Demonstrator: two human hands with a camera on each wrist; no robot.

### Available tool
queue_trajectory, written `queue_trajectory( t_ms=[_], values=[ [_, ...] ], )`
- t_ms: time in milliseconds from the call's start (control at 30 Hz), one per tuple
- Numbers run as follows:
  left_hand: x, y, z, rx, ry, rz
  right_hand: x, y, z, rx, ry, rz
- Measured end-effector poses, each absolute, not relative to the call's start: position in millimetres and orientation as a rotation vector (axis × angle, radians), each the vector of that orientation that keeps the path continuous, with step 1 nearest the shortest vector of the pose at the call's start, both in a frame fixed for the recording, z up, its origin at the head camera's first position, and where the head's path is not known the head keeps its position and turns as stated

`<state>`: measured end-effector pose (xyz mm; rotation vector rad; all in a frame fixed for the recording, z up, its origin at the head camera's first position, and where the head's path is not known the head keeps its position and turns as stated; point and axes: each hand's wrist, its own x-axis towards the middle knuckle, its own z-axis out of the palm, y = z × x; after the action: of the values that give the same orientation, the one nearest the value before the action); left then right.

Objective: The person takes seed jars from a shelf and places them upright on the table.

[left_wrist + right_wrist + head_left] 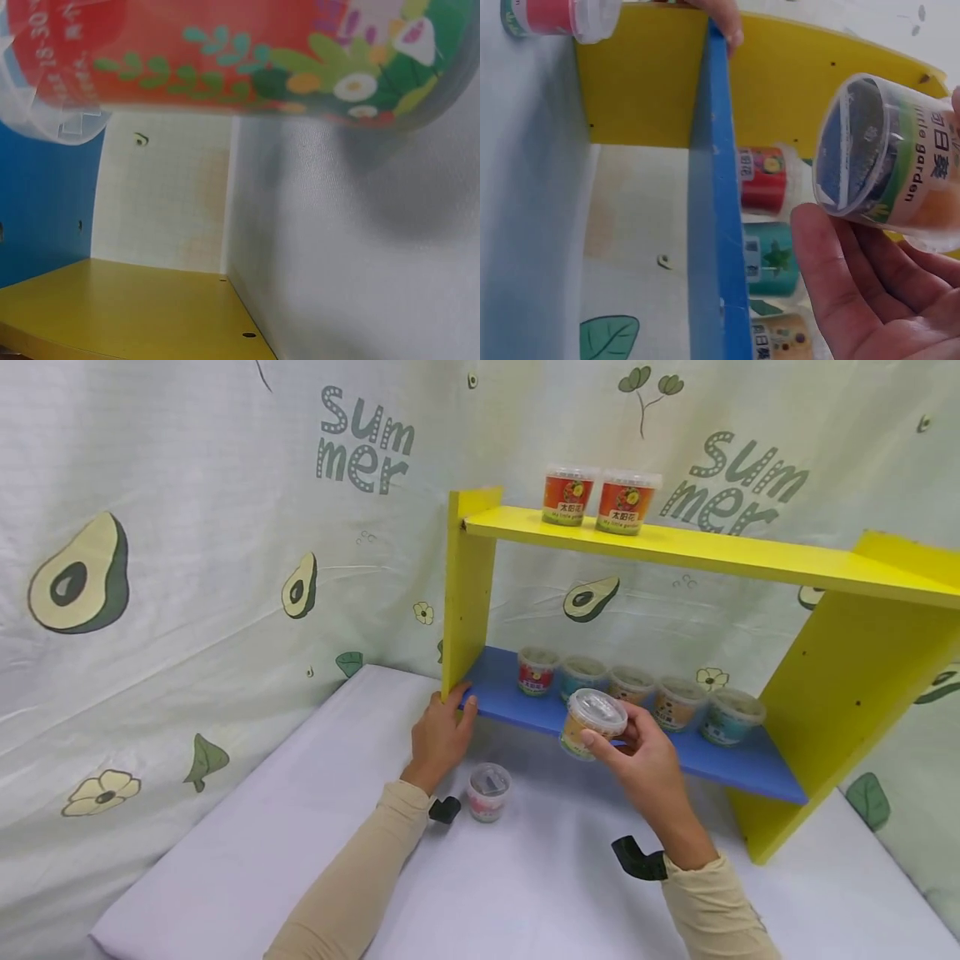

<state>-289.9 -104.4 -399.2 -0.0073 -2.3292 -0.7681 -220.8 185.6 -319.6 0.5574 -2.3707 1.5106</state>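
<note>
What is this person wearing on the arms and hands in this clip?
Both arms are covered by snug beige long sleeves that end at the wrists. The left hand and the right hand are bare: no gloves, rings or watch show. A small black device sits at each wrist, left and right. No cables are visible.

Avocado-print cloth (187, 568) hangs behind a white table (247, 852); yellow-and-blue shelf (847, 693).
</note>
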Motion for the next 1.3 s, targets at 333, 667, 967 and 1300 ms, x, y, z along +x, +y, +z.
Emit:
queue_trajectory(
  t_ms=[333,667,967,1300],
  values=[
    [-291,-105,-400,-0.021,-2.307,-0.770,-230,178,-336,0.697,-2.508,1.477],
    [-292,-105,-401,-0.023,-2.323,-0.760,-232,177,-345,0.680,-2.558,1.531],
    [-290,-109,-401,-0.031,-2.301,-0.772,-237,168,-356,0.694,-2.652,1.557],
    [-293,-109,-402,-0.047,-2.304,-0.779,-239,158,-373,0.733,-2.679,1.524]
  ],
)
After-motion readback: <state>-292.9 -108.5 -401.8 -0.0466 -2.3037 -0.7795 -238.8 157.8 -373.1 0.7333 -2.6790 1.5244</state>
